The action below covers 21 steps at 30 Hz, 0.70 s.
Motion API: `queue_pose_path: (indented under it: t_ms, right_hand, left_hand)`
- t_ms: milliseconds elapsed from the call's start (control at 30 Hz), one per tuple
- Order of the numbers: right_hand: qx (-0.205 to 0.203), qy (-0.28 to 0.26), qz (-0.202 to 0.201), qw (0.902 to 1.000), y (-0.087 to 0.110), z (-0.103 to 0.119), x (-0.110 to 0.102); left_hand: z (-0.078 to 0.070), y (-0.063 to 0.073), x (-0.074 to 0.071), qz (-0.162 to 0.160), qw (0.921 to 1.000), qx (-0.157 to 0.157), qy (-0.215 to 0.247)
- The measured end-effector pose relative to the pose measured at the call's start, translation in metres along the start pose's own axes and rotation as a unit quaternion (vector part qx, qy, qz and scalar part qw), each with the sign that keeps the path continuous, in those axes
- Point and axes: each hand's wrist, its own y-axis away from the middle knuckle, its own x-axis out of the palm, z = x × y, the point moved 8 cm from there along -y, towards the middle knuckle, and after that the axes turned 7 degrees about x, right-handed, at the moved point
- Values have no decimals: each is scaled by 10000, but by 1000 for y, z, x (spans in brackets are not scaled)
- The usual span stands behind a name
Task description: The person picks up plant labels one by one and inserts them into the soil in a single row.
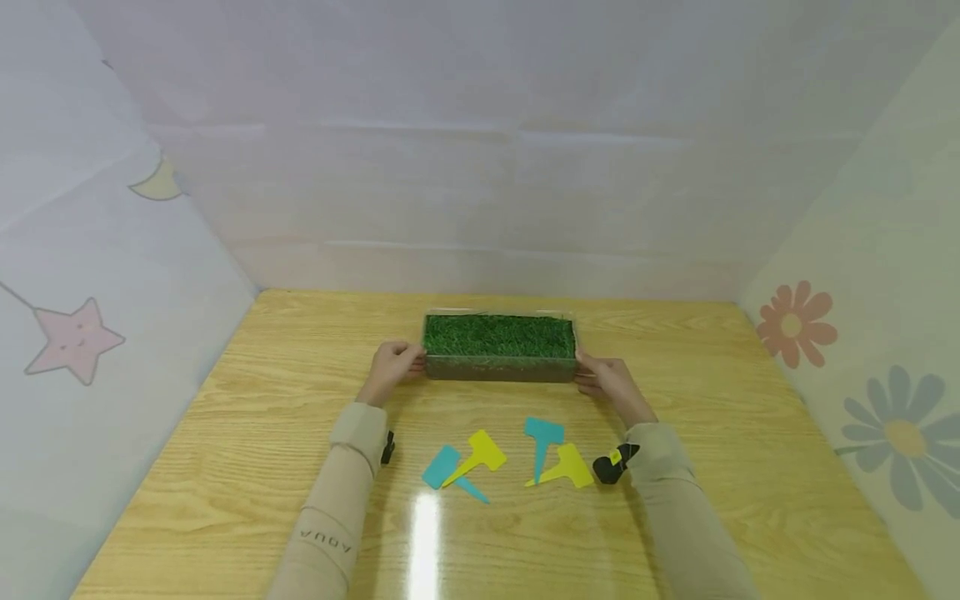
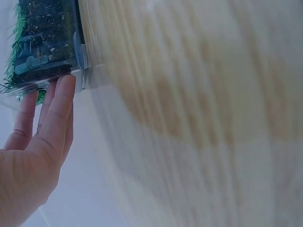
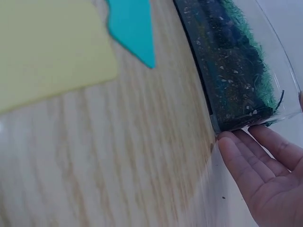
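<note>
Head view: box (image 1: 501,369) is pressed at both ends between left grip (image 1: 392,367) and right grip (image 1: 611,382), fingers near straight, on the worktop (image 1: 285,417); handling is judged unfinished. Blue tags (image 1: 441,467) and yellow tags (image 1: 489,451) are strewn loose, untouched, none seen in the grass (image 1: 498,335).

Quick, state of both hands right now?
Left hand: open, extended fingers touching the left end of the clear grass box.
Right hand: open, extended fingers touching its right end.

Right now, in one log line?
left hand: touching box, left end; right hand: touching box, right end; tags: two blue, two yellow
</note>
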Motion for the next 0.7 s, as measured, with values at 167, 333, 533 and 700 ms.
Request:
queue_pose_path:
  t_ms: [167, 333, 533, 700]
  right_hand:
    - [-120, 216, 23, 9997, 9, 8, 4]
    - [-177, 422, 6, 9990, 18, 16, 5]
    - [-169, 375, 54, 9991, 22, 19, 5]
    - [-226, 394, 37, 9990, 23, 19, 5]
  left_hand:
    - [0, 2, -2, 31, 10000, -34, 42]
    - [-2, 4, -1, 63, 9999, -59, 79]
    - [-4, 7, 0, 10, 9995, -146, 265]
    - [-4, 8, -1, -38, 9995, -141, 284]
